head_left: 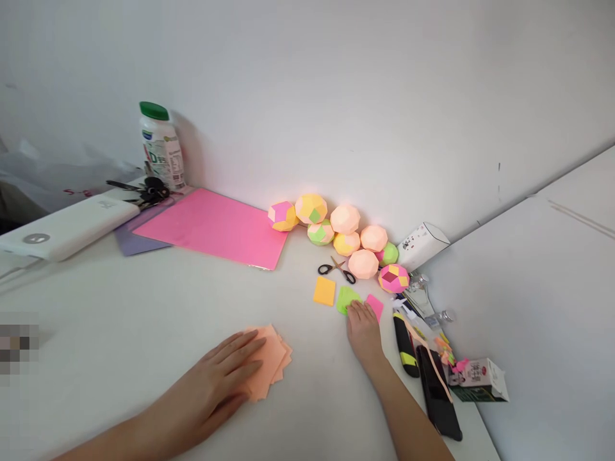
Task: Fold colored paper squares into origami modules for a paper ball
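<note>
My left hand (218, 384) lies flat with fingers stretched out on a fanned stack of peach paper squares (271, 358) on the white table (120, 320). My right hand (364, 330) reaches forward, its fingertips resting on a green paper square (344, 297). An orange paper square (324, 291) lies just left of the green one, and a pink paper square (375, 305) just right of it. Small scissors (337, 269) lie beyond them. Several folded paper balls (343, 230) in pink, yellow, peach and green are piled against the wall.
A large pink sheet (216, 227) lies on a purple one at the back left, beside a green-capped bottle (161, 147), keys (147, 190) and a white device (67, 227). At the right edge sit a highlighter (405, 346), a black phone (438, 400), a small carton (480, 379) and a white box (423, 244).
</note>
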### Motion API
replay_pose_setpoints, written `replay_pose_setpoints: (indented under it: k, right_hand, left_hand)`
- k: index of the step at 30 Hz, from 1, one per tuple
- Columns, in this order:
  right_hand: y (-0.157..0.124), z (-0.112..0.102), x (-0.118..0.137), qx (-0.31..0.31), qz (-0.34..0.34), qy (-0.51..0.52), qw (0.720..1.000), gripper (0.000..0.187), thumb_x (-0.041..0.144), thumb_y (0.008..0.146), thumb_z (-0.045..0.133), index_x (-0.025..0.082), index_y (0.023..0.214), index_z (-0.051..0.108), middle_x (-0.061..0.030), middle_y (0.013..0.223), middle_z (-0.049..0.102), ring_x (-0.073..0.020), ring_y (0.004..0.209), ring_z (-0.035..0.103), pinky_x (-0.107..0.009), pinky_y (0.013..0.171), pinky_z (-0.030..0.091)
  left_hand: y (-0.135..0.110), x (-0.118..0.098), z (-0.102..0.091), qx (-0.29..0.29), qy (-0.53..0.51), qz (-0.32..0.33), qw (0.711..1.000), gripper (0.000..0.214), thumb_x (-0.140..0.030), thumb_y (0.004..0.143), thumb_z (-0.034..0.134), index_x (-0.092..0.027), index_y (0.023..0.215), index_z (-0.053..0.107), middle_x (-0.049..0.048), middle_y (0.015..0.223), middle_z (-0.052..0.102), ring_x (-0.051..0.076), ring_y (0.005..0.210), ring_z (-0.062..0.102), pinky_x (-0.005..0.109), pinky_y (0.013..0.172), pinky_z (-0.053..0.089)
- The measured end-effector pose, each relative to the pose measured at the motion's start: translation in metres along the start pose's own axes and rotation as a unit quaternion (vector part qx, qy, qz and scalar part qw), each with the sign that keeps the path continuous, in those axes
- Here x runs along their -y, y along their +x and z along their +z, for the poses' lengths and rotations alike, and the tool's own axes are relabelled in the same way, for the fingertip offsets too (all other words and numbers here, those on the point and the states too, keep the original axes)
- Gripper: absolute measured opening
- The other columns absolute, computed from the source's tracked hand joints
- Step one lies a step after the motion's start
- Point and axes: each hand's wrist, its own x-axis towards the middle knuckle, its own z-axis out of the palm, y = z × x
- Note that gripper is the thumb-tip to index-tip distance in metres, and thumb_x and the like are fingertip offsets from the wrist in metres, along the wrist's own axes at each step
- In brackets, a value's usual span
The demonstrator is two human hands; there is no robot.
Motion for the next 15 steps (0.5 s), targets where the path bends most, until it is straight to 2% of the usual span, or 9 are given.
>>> replay_pose_setpoints:
  k: [4, 9, 15]
  right_hand:
    - [0.002, -0.004, 0.004, -0.034, 0.014, 0.006, 0.999, 0.032, 0.004, 0.088, 0.035, 0.014, 0.102, 0.063, -0.0132, 0.102, 0.07, -0.0227, 0.1, 0.064, -0.046, 0.097, 0.044]
    - [0.005, -0.012, 0.004, -0.129, 0.061, 0.055, 0.988, 0.03, 0.008, 0.09, 0.036, 0.014, 0.102, 0.062, -0.0113, 0.094, 0.071, -0.0212, 0.09, 0.066, -0.044, 0.092, 0.048]
    - [0.006, -0.022, 0.002, -0.218, 0.15, 0.121, 0.957, 0.022, 0.022, 0.091, 0.045, 0.016, 0.103, 0.063, -0.012, 0.092, 0.07, -0.0232, 0.089, 0.065, -0.041, 0.079, 0.053]
  left_hand:
    - [0.001, 0.001, -0.003, 0.015, -0.007, -0.005, 1.0, 0.03, -0.028, 0.087, 0.048, -0.028, 0.115, 0.06, -0.0015, 0.136, 0.053, 0.023, 0.132, 0.039, 0.039, 0.112, 0.032]
    - [0.0, 0.006, -0.005, 0.057, -0.023, 0.011, 0.998, 0.037, -0.028, 0.088, 0.049, -0.029, 0.124, 0.055, -0.0002, 0.135, 0.054, 0.025, 0.133, 0.039, 0.04, 0.111, 0.033]
    - [0.0, 0.006, -0.005, 0.035, -0.016, 0.009, 0.999, 0.041, -0.027, 0.088, 0.051, -0.029, 0.129, 0.05, -0.0005, 0.136, 0.053, 0.024, 0.135, 0.036, 0.04, 0.111, 0.034]
